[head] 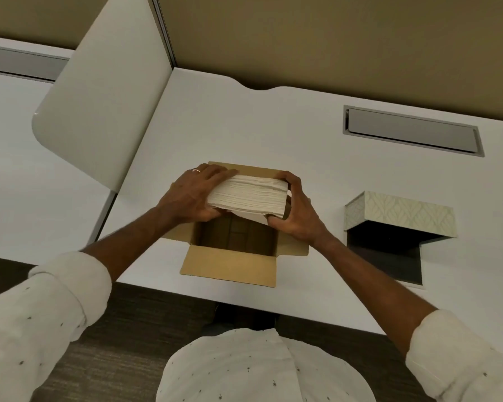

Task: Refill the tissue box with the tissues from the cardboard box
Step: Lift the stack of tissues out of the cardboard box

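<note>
A thick white stack of tissues (247, 197) is held just above the open brown cardboard box (230, 262), which stands at the desk's front edge with its flaps spread. My left hand (189, 195) grips the stack's left end and my right hand (296, 213) grips its right end. One loose sheet hangs from the stack's underside. What I can see of the box's inside is dark and bare. To the right lies the patterned pale-green tissue box (398, 214), its dark open side turned toward me.
The white desk (273, 134) has a grey cable-tray lid (413, 130) at the back right. A white divider panel (105, 105) rises on the left, with another desk beyond it. A tan wall runs behind. Dark floor lies below the desk's front edge.
</note>
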The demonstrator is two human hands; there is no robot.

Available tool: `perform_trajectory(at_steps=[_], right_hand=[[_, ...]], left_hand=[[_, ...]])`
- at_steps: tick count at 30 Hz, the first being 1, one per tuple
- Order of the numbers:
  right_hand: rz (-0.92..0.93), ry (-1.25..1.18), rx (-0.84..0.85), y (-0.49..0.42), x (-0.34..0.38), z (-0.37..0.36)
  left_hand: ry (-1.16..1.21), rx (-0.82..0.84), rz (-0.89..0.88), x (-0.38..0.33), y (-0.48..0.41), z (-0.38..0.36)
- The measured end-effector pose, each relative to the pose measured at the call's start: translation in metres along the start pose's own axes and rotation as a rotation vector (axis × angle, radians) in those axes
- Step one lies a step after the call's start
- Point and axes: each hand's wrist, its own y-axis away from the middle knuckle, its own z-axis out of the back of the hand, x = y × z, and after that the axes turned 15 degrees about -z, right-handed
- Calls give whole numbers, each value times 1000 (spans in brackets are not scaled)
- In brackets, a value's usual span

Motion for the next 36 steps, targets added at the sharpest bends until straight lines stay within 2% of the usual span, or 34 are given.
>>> perform_trajectory(at_steps=[4,8,13,16,19,23,27,30,33,36], right_hand=[[-28,-101,2,9,4,0],[-170,-273,39,17,8,7],[-418,-480,86,19,21,22],[-541,-571,145,20,25,30],[-622,-623,206,29,26,32],[-661,-623,232,43,23,34],[-697,-639,258,58,22,42],[-719,-672,250,69,20,46],[-740,-721,188,78,17,54],[-736,-772,120,87,10,66]], left_hand=[[160,-94,19,-4,9,3],[399,-176,127,-9,13,15],[765,-132,445,-17,13,23],[1156,-278,668,-27,16,20],[1399,-372,793,-47,14,16],[1425,-401,993,-79,7,13],[1451,-487,1113,-103,-4,17],[1367,-533,1173,-117,-17,17],[1379,-519,1154,-127,-24,20],[1490,-542,1036,-141,-26,27]])
